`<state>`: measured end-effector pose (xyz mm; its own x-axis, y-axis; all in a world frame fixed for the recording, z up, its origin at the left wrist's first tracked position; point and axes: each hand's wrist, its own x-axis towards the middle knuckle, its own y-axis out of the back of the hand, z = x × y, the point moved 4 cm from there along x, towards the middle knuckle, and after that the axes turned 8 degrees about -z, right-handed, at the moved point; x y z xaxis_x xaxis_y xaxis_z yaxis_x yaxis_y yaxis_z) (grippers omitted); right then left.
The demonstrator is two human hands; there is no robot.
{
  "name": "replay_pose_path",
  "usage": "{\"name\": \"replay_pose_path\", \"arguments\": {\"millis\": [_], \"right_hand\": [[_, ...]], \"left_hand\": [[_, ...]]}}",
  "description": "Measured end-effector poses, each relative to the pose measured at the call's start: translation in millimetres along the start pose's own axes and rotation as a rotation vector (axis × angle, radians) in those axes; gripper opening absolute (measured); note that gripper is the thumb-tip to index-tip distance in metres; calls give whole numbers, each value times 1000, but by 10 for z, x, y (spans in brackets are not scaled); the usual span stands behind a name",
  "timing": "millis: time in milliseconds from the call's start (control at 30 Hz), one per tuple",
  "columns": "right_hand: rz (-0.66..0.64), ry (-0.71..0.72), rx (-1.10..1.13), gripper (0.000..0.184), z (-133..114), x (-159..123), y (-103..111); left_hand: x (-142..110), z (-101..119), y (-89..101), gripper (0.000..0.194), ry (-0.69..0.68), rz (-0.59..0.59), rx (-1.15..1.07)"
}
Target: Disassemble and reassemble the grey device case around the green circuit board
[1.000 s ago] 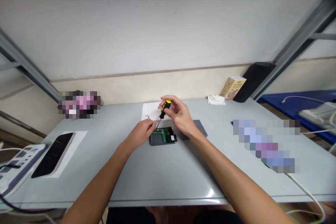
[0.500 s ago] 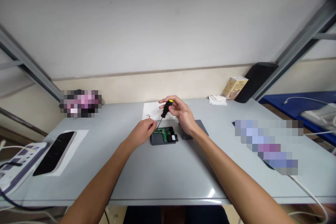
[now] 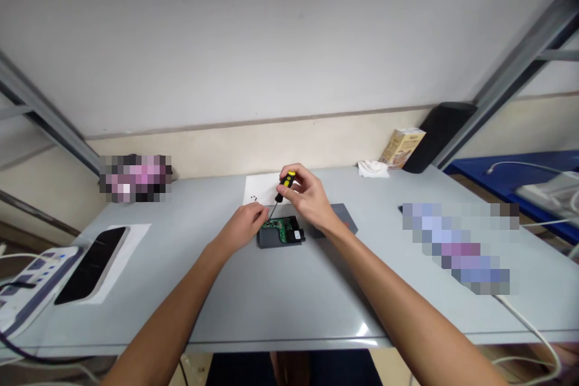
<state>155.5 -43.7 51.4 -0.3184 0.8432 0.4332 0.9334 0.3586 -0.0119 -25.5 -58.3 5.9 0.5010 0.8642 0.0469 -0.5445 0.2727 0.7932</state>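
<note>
My right hand (image 3: 308, 194) is closed round the black and yellow handle of a screwdriver (image 3: 286, 186). Its shaft slants down to the left, the tip at the upper left of a green circuit board (image 3: 284, 229). The board sits in a dark grey casing (image 3: 271, 239) on the table. My left hand (image 3: 246, 222) is at the casing's left upper corner, fingers curled together near the screwdriver tip; what they pinch, if anything, is hidden. Behind lies a white paper sheet (image 3: 260, 184) with several tiny dark screws (image 3: 254, 198). A flat grey panel (image 3: 341, 218) lies partly under my right forearm.
A dark phone-like slab (image 3: 93, 265) on paper and a white power strip (image 3: 34, 289) are at the left. At the back right stand a crumpled tissue (image 3: 373, 169), a yellow carton (image 3: 402, 148) and a black cylinder (image 3: 438, 136). A white cable (image 3: 529, 325) hangs over the right front edge.
The fingers of my right hand have closed further round the screwdriver handle, which has turned to show more yellow. My left hand stays beside the board. The view has shifted slightly.
</note>
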Motion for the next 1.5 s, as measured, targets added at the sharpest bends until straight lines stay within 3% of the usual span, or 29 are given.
{"name": "replay_pose_path", "arguments": {"millis": [167,333,500,633,833,1500], "right_hand": [[-89,1,48,26,-46,0,11],[-4,-4,-86,15,-55,-3,45],[-85,6,3,24,-51,-8,19],[-19,13,-119,17,-38,-21,19],[-37,39,12,22,-10,-22,-31],[23,27,-39,18,-9,-44,-47]], "left_hand": [[-8,-11,-7,41,-17,2,-3],[-18,1,5,42,25,1,-5],[-19,9,0,38,8,-5,-23],[-21,-8,-3,40,4,2,-18],[-26,-11,-3,41,0,15,1],[-20,12,7,41,12,29,-1]]}}
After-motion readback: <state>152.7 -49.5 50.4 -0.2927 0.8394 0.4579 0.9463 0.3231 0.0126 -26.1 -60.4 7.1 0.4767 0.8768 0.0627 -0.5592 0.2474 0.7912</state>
